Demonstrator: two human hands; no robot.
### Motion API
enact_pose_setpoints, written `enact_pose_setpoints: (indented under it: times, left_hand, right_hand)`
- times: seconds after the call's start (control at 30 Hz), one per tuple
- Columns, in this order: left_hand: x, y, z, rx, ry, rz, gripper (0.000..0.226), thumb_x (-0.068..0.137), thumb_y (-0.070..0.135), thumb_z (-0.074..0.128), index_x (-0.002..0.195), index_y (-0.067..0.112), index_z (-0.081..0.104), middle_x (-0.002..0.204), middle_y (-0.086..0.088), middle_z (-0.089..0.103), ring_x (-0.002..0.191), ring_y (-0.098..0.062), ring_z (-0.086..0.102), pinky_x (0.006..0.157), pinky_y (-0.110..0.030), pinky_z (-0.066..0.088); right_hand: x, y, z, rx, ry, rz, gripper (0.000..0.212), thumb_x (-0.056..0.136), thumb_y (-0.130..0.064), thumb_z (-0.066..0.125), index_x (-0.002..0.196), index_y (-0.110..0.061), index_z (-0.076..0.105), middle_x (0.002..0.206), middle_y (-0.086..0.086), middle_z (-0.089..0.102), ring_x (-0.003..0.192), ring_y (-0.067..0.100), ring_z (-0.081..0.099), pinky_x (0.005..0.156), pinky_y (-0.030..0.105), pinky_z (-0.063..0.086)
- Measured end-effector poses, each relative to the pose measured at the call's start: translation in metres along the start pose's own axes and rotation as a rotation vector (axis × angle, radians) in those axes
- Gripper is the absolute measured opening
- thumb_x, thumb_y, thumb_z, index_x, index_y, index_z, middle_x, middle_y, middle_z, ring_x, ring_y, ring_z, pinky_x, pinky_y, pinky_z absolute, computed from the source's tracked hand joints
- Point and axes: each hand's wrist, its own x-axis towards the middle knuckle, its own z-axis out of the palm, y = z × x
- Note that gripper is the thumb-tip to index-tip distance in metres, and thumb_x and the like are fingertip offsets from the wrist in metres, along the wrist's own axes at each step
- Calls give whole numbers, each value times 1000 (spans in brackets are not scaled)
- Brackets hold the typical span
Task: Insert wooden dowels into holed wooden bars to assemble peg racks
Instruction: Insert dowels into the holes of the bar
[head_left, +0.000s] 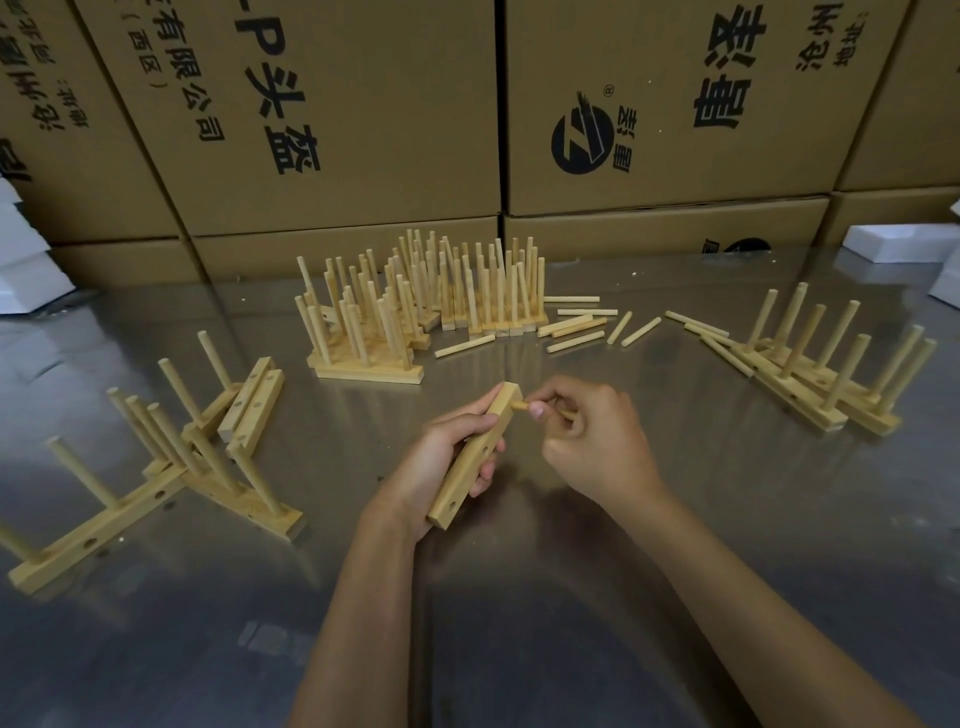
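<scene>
Left hand: fingers curled round a wooden bar, held tilted above the metal table.
Right hand: fingertips pinched a dowel, its tip at the bar's top hole.
Left pile: bars partly pegged.
Centre: finished racks, loose dowels beside them.
Right: more racks.
Behind: cardboard boxes.

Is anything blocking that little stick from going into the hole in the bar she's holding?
Nothing visible does. The right hand pinches the dowel, whose tip already meets the top hole of the bar gripped by the left hand.
</scene>
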Motion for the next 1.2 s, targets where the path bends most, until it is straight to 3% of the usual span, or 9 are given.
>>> enact_pose_setpoints:
  times: [0.13,0.27,0.4,0.5,0.6,0.8,1.0,1.1,1.2]
  left_hand:
    - [2,0,1,1,22,4,42,99,14,50,137,28,60,76,-6,57,56,-14,48,45,-24,39]
    - [7,-1,6,-48,79,38,39,99,16,52,134,28,62,75,-7,59,56,-15,52,45,-25,41]
    - [12,-1,1,-316,254,140,39,102,16,46,140,22,55,71,-5,58,56,-14,53,45,-26,45]
    - [13,1,-11,-568,365,178,34,101,19,48,133,16,58,69,-2,60,56,-12,53,46,-24,45]
    - [10,0,-20,-747,400,187,26,99,19,50,121,12,62,72,-3,60,55,-12,51,51,-24,41]
    - [10,0,-26,-863,448,176,20,96,21,52,110,10,62,72,-3,59,55,-13,49,58,-28,37]
    - [11,-1,-28,-874,400,165,20,97,21,50,113,11,59,75,-3,57,58,-13,48,62,-28,37]
    - [12,-1,-26,-868,404,160,22,97,21,51,115,11,59,73,-4,58,56,-13,49,62,-28,38]
    - [11,0,-26,-859,416,156,24,97,21,51,117,10,59,73,-4,59,56,-14,49,61,-28,39]
  right_hand:
    - [1,2,1,133,-29,96,14,87,-12,65,79,-21,71,63,0,63,48,5,42,47,16,28]
    - [11,-3,-7,327,-70,226,14,91,-32,68,88,-20,74,61,-4,67,53,0,54,51,14,42]
    - [19,3,-19,669,78,406,37,98,-49,51,97,-17,68,75,7,74,62,15,64,51,33,55]
    - [23,17,-2,311,120,290,14,97,-21,53,101,-21,66,94,0,73,93,19,65,80,34,52]
    - [38,21,39,-51,-131,151,44,91,-11,51,133,-23,55,132,2,59,128,23,48,108,38,36]
    - [110,9,92,-491,-419,8,71,93,-22,52,155,-30,20,162,-7,19,146,27,20,113,47,28]
    - [122,14,111,-557,-310,-128,37,91,-9,51,127,-16,55,133,2,45,124,26,45,89,42,45]
    - [109,22,106,-457,-209,-132,14,96,-14,49,106,-14,58,114,4,50,114,24,47,79,35,41]
    - [100,21,102,-477,-116,-143,15,95,-19,52,109,-14,55,114,5,47,110,24,45,81,39,44]
